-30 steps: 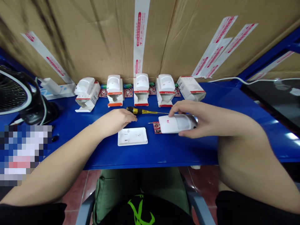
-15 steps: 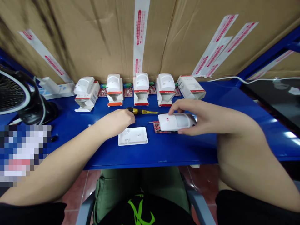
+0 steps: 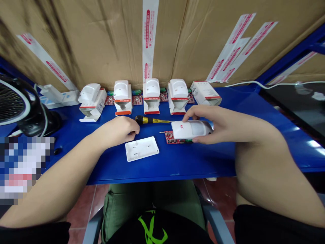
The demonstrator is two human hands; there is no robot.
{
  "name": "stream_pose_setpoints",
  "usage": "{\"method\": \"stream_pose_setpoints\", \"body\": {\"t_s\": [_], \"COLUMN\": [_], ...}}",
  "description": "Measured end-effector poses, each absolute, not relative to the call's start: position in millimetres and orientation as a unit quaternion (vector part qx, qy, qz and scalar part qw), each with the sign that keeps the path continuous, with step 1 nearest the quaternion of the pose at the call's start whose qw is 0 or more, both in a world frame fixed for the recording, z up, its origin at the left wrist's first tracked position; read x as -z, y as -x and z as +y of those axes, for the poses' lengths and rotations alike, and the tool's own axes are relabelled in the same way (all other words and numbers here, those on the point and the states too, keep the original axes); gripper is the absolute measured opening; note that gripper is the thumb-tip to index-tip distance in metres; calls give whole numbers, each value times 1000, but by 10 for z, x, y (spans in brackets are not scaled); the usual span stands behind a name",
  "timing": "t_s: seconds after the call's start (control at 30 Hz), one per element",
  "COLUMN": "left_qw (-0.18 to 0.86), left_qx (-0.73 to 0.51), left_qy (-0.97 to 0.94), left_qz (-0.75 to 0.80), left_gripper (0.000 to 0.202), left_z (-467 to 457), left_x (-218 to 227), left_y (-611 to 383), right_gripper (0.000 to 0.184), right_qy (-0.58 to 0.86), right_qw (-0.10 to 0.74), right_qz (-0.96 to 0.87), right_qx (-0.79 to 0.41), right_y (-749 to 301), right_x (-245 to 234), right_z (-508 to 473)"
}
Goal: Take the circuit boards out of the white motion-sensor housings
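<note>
My right hand (image 3: pixel 212 123) grips the white front housing of a motion detector (image 3: pixel 184 130) by its sides, thumb nearer me. The housing hangs over a red circuit board (image 3: pixel 171 137), hiding part of it. Left of the board lies the white back cover (image 3: pixel 142 149), hollow side up and slightly turned. My left hand (image 3: pixel 123 129) is closed just above the cover's left corner, fingers curled. What those fingers hold, if anything, is hidden. Close to its knuckles lies a yellow-and-black screwdriver (image 3: pixel 149 120), its shaft pointing toward the housing.
Several white detectors (image 3: pixel 152 88) stand on opened boxes along the back, with red boards (image 3: pixel 137 100) between them. Another white box (image 3: pixel 205 93) is at the back right. A black fan (image 3: pixel 15 101) and a power strip (image 3: pixel 72 98) occupy the left side of the blue table (image 3: pixel 172 166).
My left hand has drawn back a little to the left, off the cover's edge. The back cover has shifted slightly toward me and turned. My right hand still holds the housing.
</note>
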State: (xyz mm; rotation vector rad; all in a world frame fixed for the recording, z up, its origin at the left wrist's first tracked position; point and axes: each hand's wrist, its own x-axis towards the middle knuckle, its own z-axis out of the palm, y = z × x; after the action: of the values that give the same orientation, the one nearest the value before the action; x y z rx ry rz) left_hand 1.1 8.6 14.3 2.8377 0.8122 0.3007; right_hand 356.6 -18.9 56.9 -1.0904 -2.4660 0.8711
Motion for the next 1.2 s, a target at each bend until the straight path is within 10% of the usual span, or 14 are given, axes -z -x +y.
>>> {"method": "stream_pose_setpoints", "body": {"t_s": [1.07, 1.2], "left_qw": [224, 229], "left_qx": [-178, -97], "left_qy": [-934, -936], "left_qz": [215, 248], "left_gripper": [8, 58], "left_z": [-246, -279], "left_x": [-276, -265], "left_y": [-140, -123], "right_gripper": [37, 37], "right_qy": [392, 393], "right_qw": [140, 141], "right_qz": [-857, -856], "right_qx": [-304, -304], "right_y": [-3543, -3533], "right_x": [-580, -583], "right_z": [-197, -199]}}
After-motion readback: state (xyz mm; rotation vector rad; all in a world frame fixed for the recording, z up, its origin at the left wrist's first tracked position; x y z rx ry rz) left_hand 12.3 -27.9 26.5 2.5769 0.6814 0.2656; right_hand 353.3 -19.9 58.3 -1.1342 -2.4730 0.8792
